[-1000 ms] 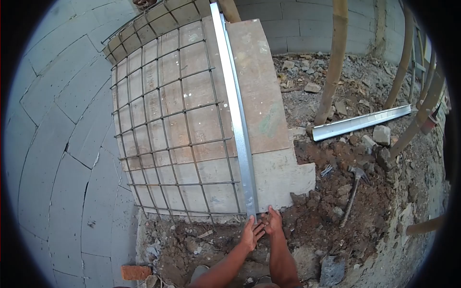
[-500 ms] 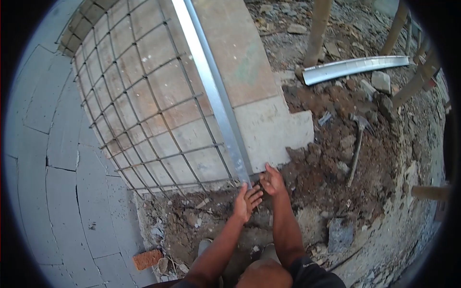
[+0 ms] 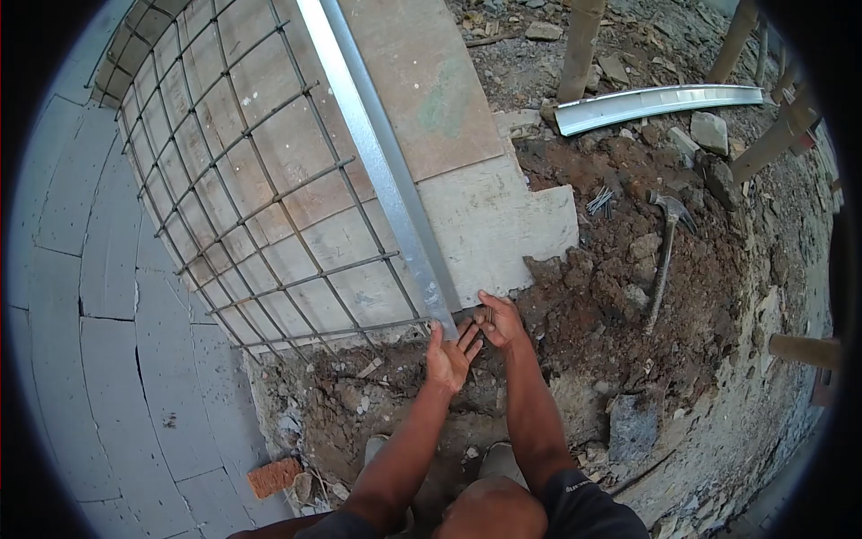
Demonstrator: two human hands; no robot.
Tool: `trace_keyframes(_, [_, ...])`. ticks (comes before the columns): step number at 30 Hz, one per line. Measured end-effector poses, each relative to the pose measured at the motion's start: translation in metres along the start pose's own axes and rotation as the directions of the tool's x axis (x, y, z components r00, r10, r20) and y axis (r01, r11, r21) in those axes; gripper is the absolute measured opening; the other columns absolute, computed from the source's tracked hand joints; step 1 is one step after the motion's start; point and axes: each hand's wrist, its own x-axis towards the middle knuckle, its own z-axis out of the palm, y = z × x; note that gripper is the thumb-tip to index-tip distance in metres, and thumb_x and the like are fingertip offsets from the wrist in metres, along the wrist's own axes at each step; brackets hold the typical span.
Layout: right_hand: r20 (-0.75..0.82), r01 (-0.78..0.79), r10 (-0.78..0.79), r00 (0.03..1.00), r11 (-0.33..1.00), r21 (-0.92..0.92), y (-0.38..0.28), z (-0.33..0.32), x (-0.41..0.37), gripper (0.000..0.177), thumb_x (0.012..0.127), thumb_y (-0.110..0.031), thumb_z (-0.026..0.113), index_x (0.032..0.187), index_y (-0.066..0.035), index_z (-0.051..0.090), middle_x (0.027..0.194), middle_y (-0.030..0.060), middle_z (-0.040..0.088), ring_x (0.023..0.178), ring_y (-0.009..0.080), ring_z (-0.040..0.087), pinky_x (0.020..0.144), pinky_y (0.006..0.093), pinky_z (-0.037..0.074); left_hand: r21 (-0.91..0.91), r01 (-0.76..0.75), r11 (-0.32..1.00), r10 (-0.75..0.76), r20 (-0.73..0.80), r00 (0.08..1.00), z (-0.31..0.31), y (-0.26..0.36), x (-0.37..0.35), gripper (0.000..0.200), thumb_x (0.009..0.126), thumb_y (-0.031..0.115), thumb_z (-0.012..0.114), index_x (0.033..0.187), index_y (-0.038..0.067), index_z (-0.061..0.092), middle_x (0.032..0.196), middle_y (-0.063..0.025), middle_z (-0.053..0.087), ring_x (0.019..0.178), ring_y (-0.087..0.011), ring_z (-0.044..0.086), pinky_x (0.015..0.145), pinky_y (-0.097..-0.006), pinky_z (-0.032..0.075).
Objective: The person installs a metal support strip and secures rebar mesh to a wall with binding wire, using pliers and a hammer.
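A long silvery metal channel [image 3: 382,171] lies lengthwise over pale boards [image 3: 494,216], beside a grid of steel bars [image 3: 283,202]. Its near end sits between the thumb and spread fingers of my left hand [image 3: 449,357], the thumb against the left edge. Just right of that end is my right hand [image 3: 501,322], its fingers curled around something small and thin that I cannot make out. The fingertips of both hands nearly meet. On the soil to the right lie a claw hammer [image 3: 666,256] and a small pile of nails [image 3: 600,201].
A second, curved metal channel [image 3: 660,106] rests on rubble at the upper right, near wooden posts [image 3: 582,49]. A grey block [image 3: 634,428] lies at the lower right and a red brick piece [image 3: 274,477] at the lower left. Grey blockwork [image 3: 108,359] runs along the left.
The view has shifted slightly, so the channel and boards appear further up and left. My left thumb has moved to the channel's left edge, and my right fingers are more curled.
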Motion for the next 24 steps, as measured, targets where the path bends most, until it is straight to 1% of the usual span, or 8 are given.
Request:
trace_keyframes(5, [-0.059,-0.028,0.024,0.998,0.998,-0.06,-0.004,0.005,-0.002,0.023,0.091,-0.021,0.069,0.079,-0.004,0.059,0.057,0.01,0.06,0.042,0.0117,0.052,0.035,0.0218,0.029,-0.053,-0.032,0.998,0.029,-0.053,0.998,0.006,-0.006,0.002,0.081,0.087,0.067,0.055,0.144,0.016,0.031,0.14,-0.0131,0.044,0.132,-0.0271,0.043,0.106,-0.0445,0.034])
trace_keyframes(8, [-0.071,0.055,-0.065,0.995,0.988,-0.146,0.006,0.008,-0.004,0.023,0.091,-0.022,0.069,0.08,-0.004,0.059,0.055,0.0088,0.058,0.04,0.0113,0.049,0.035,0.0226,0.03,-0.038,-0.057,0.998,0.054,-0.086,0.995,0.009,-0.004,0.0,0.076,0.086,0.066,0.057,0.139,0.016,0.035,0.138,-0.012,0.046,0.13,-0.0263,0.045,0.106,-0.0438,0.034])
trace_keyframes(10, [-0.168,0.22,-0.263,0.95,0.946,-0.238,0.016,0.014,-0.007,0.021,0.091,-0.02,0.069,0.082,-0.005,0.058,0.061,0.0054,0.059,0.044,0.0104,0.051,0.039,0.023,0.034,-0.066,-0.04,0.997,0.035,-0.065,0.997,0.009,-0.003,-0.002,0.072,0.086,0.065,0.058,0.135,0.016,0.039,0.134,-0.0096,0.049,0.128,-0.025,0.047,0.104,-0.043,0.035])
trace_keyframes(15, [-0.24,0.362,-0.376,0.895,0.926,-0.105,0.029,0.025,-0.025,0.014,0.092,-0.017,0.068,0.096,-0.005,0.061,0.084,0.0001,0.061,0.057,0.008,0.054,0.05,0.0236,0.041,-0.058,-0.058,0.997,0.054,-0.072,0.996,0.006,-0.003,0.0,0.069,0.087,0.064,0.058,0.133,0.015,0.042,0.131,-0.0074,0.052,0.124,-0.0244,0.049,0.102,-0.0422,0.038])
trace_keyframes(17, [-0.415,0.4,-0.519,0.747,0.85,-0.342,0.04,0.021,-0.027,0.021,0.092,-0.016,0.068,0.108,-0.003,0.063,0.084,-0.001,0.06,0.056,0.0072,0.05,0.052,0.0236,0.041,-0.066,-0.065,0.996,0.059,-0.079,0.995,0.008,-0.004,0.001,0.068,0.088,0.064,0.057,0.132,0.015,0.043,0.13,-0.0073,0.053,0.123,-0.0246,0.05,0.102,-0.0425,0.038])
trace_keyframes(19, [-0.422,0.381,-0.495,0.76,0.864,-0.328,0.05,0.016,-0.034,0.025,0.092,-0.014,0.066,0.114,-0.004,0.063,0.084,-0.0014,0.059,0.056,0.005,0.045,0.048,0.0221,0.038,-0.155,-0.068,0.986,0.064,-0.031,0.997,0.01,-0.004,0.001,0.066,0.089,0.061,0.058,0.135,0.015,0.043,0.126,-0.005,0.056,0.121,-0.0221,0.05,0.099,-0.0399,0.039])
trace_keyframes(21, [-0.288,0.287,-0.318,0.903,0.947,-0.145,0.046,0.028,-0.05,0.024,0.093,-0.013,0.064,0.115,-0.004,0.061,0.083,0.0004,0.059,0.057,0.0031,0.045,0.044,0.0205,0.033,-0.134,-0.077,0.988,0.075,-0.017,0.997,-0.001,-0.006,0.007,0.069,0.089,0.063,0.057,0.136,0.015,0.043,0.128,-0.0057,0.055,0.122,-0.0223,0.049,0.099,-0.0401,0.038])
trace_keyframes(24, [-0.285,0.225,-0.2,0.937,0.972,0.06,0.036,0.028,-0.047,0.032,0.093,-0.012,0.062,0.124,-0.006,0.053,0.081,-0.0003,0.055,0.052,0.0035,0.043,0.039,0.0188,0.029,-0.116,-0.096,0.989,0.089,-0.063,0.994,0.003,-0.007,0.009,0.078,0.085,0.069,0.057,0.137,0.013,0.041,0.129,-0.0082,0.053,0.121,-0.0234,0.049,0.1,-0.042,0.038])
